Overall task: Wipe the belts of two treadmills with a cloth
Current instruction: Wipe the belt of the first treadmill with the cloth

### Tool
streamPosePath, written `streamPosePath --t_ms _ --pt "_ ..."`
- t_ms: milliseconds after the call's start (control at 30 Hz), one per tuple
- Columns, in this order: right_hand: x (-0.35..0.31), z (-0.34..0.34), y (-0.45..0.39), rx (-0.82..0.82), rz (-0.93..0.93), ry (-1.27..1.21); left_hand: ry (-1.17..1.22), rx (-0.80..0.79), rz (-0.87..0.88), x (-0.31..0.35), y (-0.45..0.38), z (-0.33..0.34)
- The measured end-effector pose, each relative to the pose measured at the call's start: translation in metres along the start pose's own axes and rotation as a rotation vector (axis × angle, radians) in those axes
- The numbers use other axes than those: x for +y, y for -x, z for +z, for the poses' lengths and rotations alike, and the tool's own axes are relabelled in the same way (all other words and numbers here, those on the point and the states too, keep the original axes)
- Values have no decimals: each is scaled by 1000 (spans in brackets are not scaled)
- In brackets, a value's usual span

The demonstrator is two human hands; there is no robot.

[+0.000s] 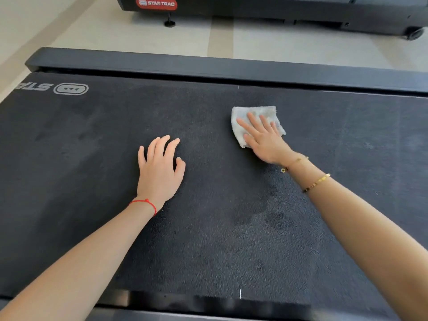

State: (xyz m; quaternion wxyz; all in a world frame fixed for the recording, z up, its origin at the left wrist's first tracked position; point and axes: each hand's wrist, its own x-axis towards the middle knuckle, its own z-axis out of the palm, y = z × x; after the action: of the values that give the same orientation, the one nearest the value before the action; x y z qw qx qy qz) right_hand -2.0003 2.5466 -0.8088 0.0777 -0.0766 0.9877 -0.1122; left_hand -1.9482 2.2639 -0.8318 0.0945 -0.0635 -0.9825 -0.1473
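Observation:
A black textured treadmill belt (92,170) fills most of the view, with a white logo at its far left. My right hand (264,140) lies flat with straight fingers on a folded white cloth (257,112), pressing it onto the belt right of centre. My left hand (159,167) rests on the bare belt near the middle, fingers spread and slightly bent, holding nothing. Darker damp patches show on the belt below my right wrist.
The dark side rail (208,66) of this treadmill runs across beyond the belt. Past a strip of pale floor (278,42) stands a second treadmill (324,12) with a red Star Trac badge. The near rail lies along the bottom edge.

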Motion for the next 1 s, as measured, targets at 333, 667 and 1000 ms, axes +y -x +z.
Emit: streamPosePath --t_ms 333,667,1000 --pt "-89 57 177 -39 -426 60 9 23 -1 3 1 1" --pt "-34 26 149 23 -32 0 -13 -26 23 -2 5 1" --pt "-96 63 242 -71 -482 -8 -9 -31 30 -5 4 3"
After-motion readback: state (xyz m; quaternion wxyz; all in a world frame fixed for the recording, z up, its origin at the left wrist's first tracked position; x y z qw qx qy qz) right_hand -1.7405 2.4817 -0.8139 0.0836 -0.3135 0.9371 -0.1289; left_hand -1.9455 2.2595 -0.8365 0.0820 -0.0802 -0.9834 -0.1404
